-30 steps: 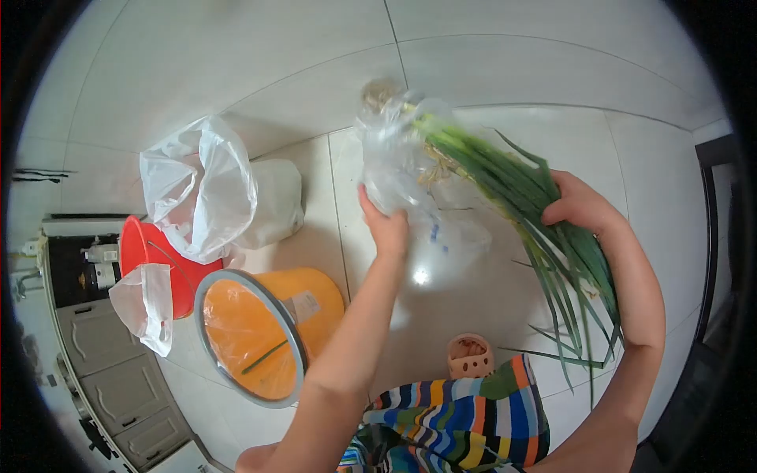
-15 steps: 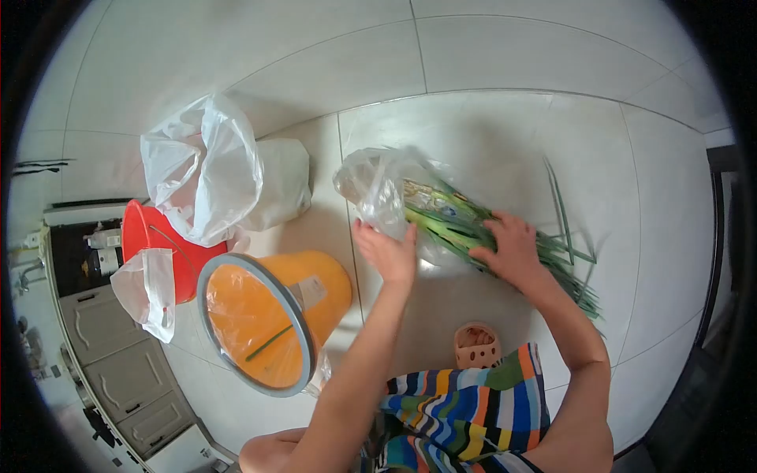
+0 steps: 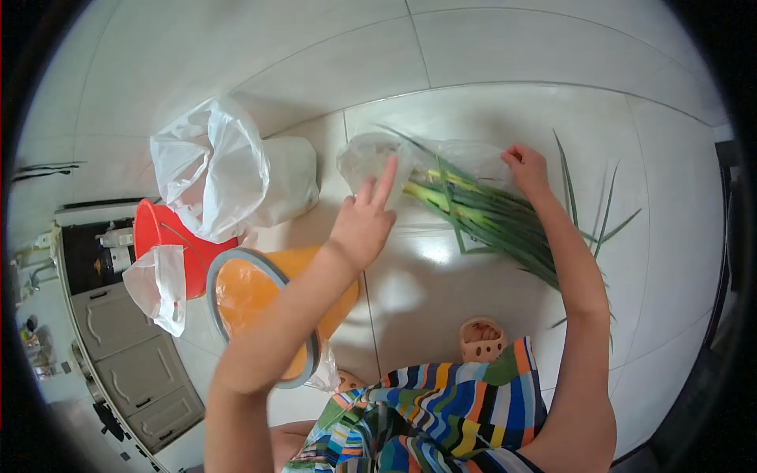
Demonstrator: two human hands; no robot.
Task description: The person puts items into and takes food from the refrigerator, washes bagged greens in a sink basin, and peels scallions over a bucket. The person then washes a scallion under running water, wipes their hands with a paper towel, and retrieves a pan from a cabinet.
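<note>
A bunch of green onions (image 3: 505,217) lies on the floor, white-green ends to the left and long leaves spreading right. Under and behind it is a clear plastic bag (image 3: 374,154), crumpled at its left end. My left hand (image 3: 363,229) is beside that left end, its fingers stretched out with nothing held; whether a fingertip touches the bag I cannot tell. Past the far side of the bunch, my right hand (image 3: 527,168) is closed in a pinch on the bag's right edge. My right forearm passes over the leaves.
An orange bin (image 3: 339,303) with a grey rim and clear liner stands at left, partly behind my left forearm. Beyond it are a red bucket (image 3: 197,268) and a white container (image 3: 292,181) next to a white plastic bag (image 3: 209,169). Grey cabinets (image 3: 118,323) line the far left.
My right hand has left the onions and moved up to the bag's far edge. The onions lie lower, with leaves spread wider. My left hand has shifted left, and its forearm now covers part of the bin.
</note>
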